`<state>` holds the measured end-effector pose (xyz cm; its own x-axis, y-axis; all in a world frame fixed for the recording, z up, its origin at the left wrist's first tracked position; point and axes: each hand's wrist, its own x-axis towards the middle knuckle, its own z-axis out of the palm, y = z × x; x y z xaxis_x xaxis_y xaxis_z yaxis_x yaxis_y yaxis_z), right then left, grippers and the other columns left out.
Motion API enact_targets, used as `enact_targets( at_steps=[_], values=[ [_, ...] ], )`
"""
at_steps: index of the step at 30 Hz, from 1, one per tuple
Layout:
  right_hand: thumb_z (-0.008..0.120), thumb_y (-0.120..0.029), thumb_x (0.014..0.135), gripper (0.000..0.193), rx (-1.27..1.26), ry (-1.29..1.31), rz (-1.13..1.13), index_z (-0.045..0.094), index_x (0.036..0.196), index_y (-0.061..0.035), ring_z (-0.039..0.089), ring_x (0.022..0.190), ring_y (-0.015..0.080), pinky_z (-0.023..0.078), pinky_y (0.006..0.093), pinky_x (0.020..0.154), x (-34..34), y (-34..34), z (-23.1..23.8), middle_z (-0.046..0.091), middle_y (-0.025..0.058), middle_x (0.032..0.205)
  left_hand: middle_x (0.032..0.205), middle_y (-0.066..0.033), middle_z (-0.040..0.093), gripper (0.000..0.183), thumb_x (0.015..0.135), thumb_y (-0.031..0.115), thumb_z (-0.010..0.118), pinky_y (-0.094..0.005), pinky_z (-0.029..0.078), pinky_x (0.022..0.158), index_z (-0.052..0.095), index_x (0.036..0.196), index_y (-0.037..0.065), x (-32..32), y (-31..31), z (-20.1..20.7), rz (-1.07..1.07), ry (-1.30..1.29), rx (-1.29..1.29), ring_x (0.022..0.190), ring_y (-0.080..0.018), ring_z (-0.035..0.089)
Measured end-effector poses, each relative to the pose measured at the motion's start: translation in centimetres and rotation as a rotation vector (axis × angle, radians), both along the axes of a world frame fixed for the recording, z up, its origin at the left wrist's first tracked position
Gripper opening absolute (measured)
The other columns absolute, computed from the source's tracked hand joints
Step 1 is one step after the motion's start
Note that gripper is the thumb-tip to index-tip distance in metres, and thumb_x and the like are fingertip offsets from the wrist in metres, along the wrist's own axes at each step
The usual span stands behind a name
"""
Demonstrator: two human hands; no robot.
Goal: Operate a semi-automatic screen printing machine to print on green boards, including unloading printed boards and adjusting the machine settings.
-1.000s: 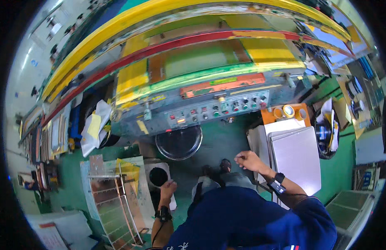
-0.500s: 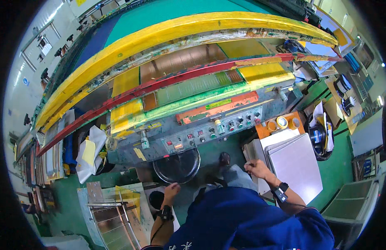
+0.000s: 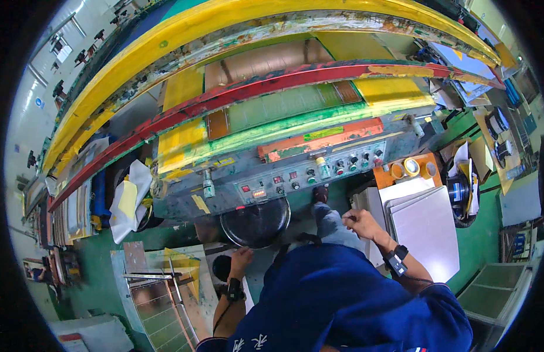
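My left hand (image 3: 241, 261) hangs low with its fingers curled together, close to the rim of a round black stool (image 3: 257, 223). My right hand (image 3: 362, 224) is closed in a pinch beside my knee, just left of a stack of pale sheets (image 3: 425, 226). Whatever either hand may hold is too small or hidden to make out. In front of me stands a paint-smeared screen-printing machine with a control panel (image 3: 313, 173) of knobs and buttons. A red bar (image 3: 254, 88) and a yellow frame beam (image 3: 225, 29) cross above its bed.
Several small round pots (image 3: 411, 167) stand on an orange board behind the sheets. A black bin (image 3: 461, 193) with paper is at the right, and white scrap paper (image 3: 132, 199) bulges from another at the left. A framed screen (image 3: 163, 314) leans at lower left.
The machine sits closer and slightly right in view. One foot has come forward toward the machine. Both hands keep their closed shape, the right one now slightly higher in view.
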<state>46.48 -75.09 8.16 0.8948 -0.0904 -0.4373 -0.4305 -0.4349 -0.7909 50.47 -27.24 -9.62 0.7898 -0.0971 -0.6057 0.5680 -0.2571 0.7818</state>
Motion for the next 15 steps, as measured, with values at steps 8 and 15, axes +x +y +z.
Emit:
enact_targets(
  at_steps=[8,15],
  values=[
    [0.061,-0.012,0.086,0.017,-0.067,-0.093,0.033,0.07,0.099,-0.0071,0.064,0.069,0.0126,0.052,0.0306,0.061,-0.3,-1.0,-0.5,0.068,0.0062,0.078,0.087,-0.0109,0.066,0.017,0.079,0.021,0.063,-0.0443,0.053,0.064,0.067,0.091,0.011,1.4,1.3,-5.5,-0.542,-0.571,0.317,0.078,-0.0295,0.066],
    [0.063,-0.025,0.093,0.024,-0.098,-0.011,0.011,0.069,0.105,-0.0048,0.066,0.074,0.0137,0.053,0.0298,0.069,-0.2,-1.2,-0.6,0.07,0.0072,0.082,0.095,-0.0108,0.071,0.015,0.082,0.019,0.068,-0.0407,0.055,0.068,0.07,0.093,0.01,4.6,0.4,-5.7,-0.621,-0.405,0.365,0.082,-0.0226,0.068]
  ],
)
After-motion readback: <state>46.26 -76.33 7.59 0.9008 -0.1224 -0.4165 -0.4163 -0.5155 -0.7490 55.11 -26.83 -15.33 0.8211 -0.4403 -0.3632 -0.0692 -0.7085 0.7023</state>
